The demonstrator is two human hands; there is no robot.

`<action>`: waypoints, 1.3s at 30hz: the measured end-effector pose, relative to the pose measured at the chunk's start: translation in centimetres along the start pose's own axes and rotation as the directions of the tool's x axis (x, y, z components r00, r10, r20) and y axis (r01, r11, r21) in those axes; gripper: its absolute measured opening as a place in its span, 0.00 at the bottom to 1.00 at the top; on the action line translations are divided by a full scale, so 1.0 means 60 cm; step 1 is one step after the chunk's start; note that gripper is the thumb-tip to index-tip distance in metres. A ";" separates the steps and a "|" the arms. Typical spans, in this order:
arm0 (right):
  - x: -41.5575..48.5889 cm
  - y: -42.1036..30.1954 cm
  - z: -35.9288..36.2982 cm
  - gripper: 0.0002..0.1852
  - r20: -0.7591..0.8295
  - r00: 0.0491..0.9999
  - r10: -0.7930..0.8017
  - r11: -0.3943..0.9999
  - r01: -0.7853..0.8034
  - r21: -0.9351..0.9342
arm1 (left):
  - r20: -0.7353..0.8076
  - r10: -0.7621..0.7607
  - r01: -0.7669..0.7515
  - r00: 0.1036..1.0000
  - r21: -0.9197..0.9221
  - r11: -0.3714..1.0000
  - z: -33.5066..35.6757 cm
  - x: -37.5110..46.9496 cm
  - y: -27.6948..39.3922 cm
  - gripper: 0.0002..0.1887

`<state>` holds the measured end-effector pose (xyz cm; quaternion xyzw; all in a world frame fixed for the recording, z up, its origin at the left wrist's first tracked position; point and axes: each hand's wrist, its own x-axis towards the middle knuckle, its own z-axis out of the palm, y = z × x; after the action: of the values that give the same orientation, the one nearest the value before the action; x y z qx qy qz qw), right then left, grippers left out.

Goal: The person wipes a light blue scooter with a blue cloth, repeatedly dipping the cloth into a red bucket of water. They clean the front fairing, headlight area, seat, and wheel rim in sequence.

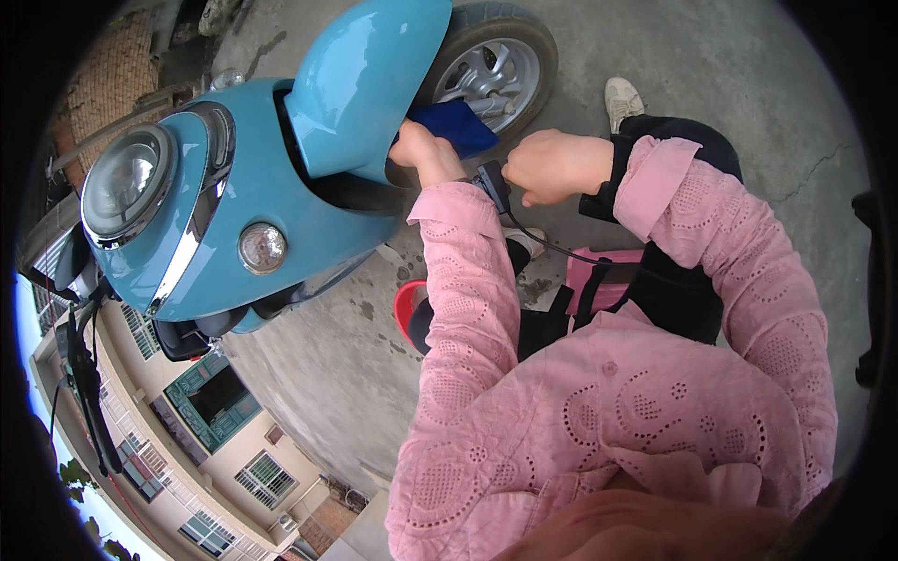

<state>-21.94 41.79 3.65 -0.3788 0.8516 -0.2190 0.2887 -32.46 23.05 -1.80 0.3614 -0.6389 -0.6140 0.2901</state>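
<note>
My left hand grips a dark blue cloth beside the lower edge of a turquoise scooter's front fender. Part of the cloth is bunched behind the fingers, and its free corner hangs in front of the front wheel. On my left wrist sits a small black device with a black cable. My right hand is apart from the scooter, close to that device, its fingers curled and nothing visible in them.
The scooter's round headlight and front body fill the left. Below my arms are a red plastic container, partly hidden, and a pink object by black straps. Wet spots mark the concrete ground. A building stands beyond.
</note>
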 end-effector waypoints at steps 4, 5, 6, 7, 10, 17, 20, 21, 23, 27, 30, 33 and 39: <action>-0.001 0.003 0.000 0.17 0.011 1.000 -0.018 1.000 0.018 0.017 | 0.193 0.106 -0.092 0.976 -0.079 0.993 -0.029 0.018 -0.008 0.20; -0.003 0.002 0.000 0.17 0.008 1.000 -0.021 1.000 0.021 0.015 | 0.245 0.120 -0.092 0.962 -0.120 0.988 -0.034 0.022 -0.011 0.19; -0.004 0.002 -0.001 0.18 0.000 1.000 -0.022 1.000 0.022 0.014 | 0.281 0.095 -0.058 0.955 -0.136 0.989 -0.042 0.026 -0.013 0.17; -0.005 0.001 -0.002 0.18 -0.009 0.999 -0.032 0.999 0.032 0.005 | 0.320 0.094 -0.042 0.943 -0.165 0.985 -0.049 0.029 -0.016 0.16; -0.008 -0.001 -0.006 0.18 -0.038 0.998 -0.044 0.999 0.044 -0.019 | 0.393 0.082 0.040 0.916 -0.293 0.955 -0.063 0.033 -0.021 0.15; -0.015 -0.003 -0.007 0.16 -0.087 0.993 -0.077 0.997 0.078 0.008 | 0.352 0.004 0.076 0.936 -0.214 0.974 -0.046 0.033 -0.008 0.19; -0.019 -0.005 -0.006 0.16 -0.070 0.994 -0.080 0.997 0.080 -0.003 | -0.016 0.080 -0.081 0.997 -0.064 0.995 0.004 0.015 -0.009 0.19; -0.019 -0.005 -0.007 0.16 -0.065 0.995 -0.076 0.997 0.076 -0.009 | -0.138 0.077 -0.071 0.987 0.046 0.996 0.016 0.011 -0.008 0.20; -0.024 -0.003 -0.006 0.16 -0.055 0.997 -0.054 0.998 0.052 -0.025 | -0.221 0.041 -0.021 0.974 0.096 0.995 0.026 0.003 -0.013 0.22; -0.028 -0.004 -0.006 0.17 -0.087 0.993 -0.077 0.997 0.077 -0.009 | -0.043 0.010 -0.016 0.999 -0.149 0.989 0.007 0.025 -0.016 0.22; -0.026 -0.011 -0.002 0.17 -0.034 0.996 -0.086 0.996 0.085 -0.021 | 0.153 -0.077 0.111 0.985 -0.232 0.966 -0.020 0.055 -0.029 0.21; -0.023 -0.011 0.001 0.18 -0.028 0.996 -0.084 0.996 0.084 -0.011 | 0.390 0.002 0.128 0.921 -0.308 0.943 -0.045 0.079 -0.052 0.18; -0.014 -0.008 -0.003 0.19 -0.019 0.999 -0.050 0.999 0.049 -0.009 | 0.606 -0.067 0.312 0.793 -0.308 0.899 -0.086 0.097 -0.052 0.19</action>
<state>-21.35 42.19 4.33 -0.3989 0.8456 -0.2260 0.2733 -31.26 15.40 -4.94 0.1543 -0.5198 -0.8361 0.0830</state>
